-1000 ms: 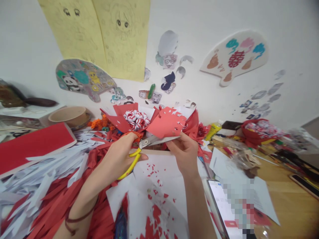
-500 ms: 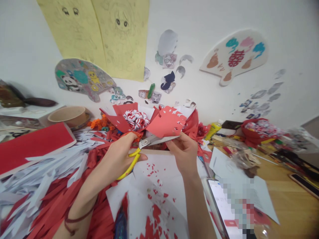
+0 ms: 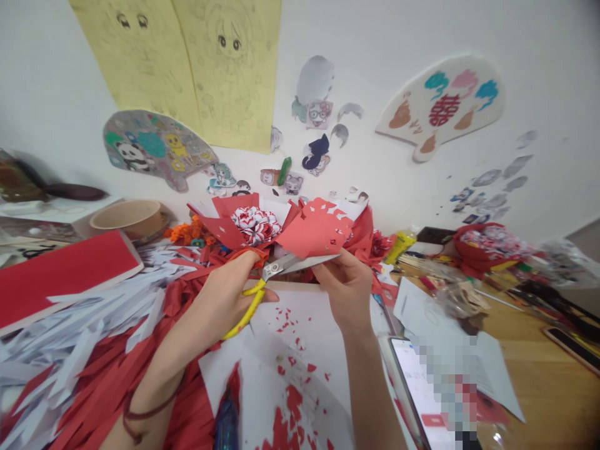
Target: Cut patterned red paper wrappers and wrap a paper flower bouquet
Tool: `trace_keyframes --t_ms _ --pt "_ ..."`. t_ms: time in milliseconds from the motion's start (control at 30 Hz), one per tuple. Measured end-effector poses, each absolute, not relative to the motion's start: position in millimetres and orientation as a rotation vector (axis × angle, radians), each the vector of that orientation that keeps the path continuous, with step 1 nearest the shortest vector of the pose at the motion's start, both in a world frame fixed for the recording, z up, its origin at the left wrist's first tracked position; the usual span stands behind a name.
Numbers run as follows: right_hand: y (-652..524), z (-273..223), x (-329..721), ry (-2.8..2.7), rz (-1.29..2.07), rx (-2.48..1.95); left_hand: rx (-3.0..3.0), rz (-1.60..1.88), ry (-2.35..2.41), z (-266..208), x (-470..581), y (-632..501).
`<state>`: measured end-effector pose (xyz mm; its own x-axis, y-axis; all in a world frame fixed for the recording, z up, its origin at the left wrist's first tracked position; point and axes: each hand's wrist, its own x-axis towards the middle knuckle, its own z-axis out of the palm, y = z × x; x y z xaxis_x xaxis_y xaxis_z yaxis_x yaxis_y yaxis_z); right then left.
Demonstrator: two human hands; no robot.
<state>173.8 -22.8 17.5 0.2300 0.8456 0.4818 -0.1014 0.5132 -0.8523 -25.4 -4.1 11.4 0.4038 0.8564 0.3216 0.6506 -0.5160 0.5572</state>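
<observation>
My left hand (image 3: 229, 290) is closed around the yellow-handled scissors (image 3: 250, 311). Their metal blades point right and lie along the lower edge of a red sheet of paper (image 3: 312, 230); whether the blades are parted is hard to make out. Small notches and holes run along the paper's upper and right edges. My right hand (image 3: 350, 289) pinches this paper at its lower right corner, near the blade tips. Below both hands lies a white sheet (image 3: 323, 337) scattered with small red paper scraps (image 3: 294, 400).
White paper strips (image 3: 79, 331) and red strips (image 3: 117, 356) are heaped at left beside a red board (image 3: 65, 275). Behind my hands stands a red-and-white paper bouquet (image 3: 257, 226). A phone (image 3: 419, 387) lies at right, and a tape roll (image 3: 126, 219) at back left.
The red paper has tilted slightly and its notched edge has shifted a little. My left hand and the scissors have moved very slightly; my right hand stays almost in place.
</observation>
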Motion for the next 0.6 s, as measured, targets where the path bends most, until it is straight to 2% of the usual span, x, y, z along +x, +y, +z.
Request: trace_keyframes --t_ms 600 --pt "-23.2 17.3 174.1 -1.184 0.736 -0.765 2.362 0.862 1.287 11.1 -24.8 -5.6"
